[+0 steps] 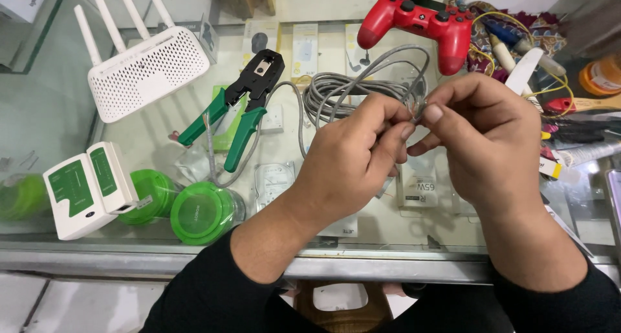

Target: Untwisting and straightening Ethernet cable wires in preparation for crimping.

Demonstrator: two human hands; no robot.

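My left hand point(352, 158) and my right hand point(488, 139) meet above a glass counter point(58, 122). Both pinch the end of a grey network cable point(349, 87) between thumbs and fingertips, where a small clear plug point(417, 108) shows. The rest of the cable lies coiled just behind my hands. A crimping tool with green handles point(242, 103) lies to the left of the coil, with another grey cable piece under it.
A white router with several antennas point(145, 64) sits at the back left. A white and green cable tester point(87, 187) and green-lidded jars point(207, 213) stand near the front left. A red game controller point(420, 19) and a clutter of tools point(569, 106) lie at the right.
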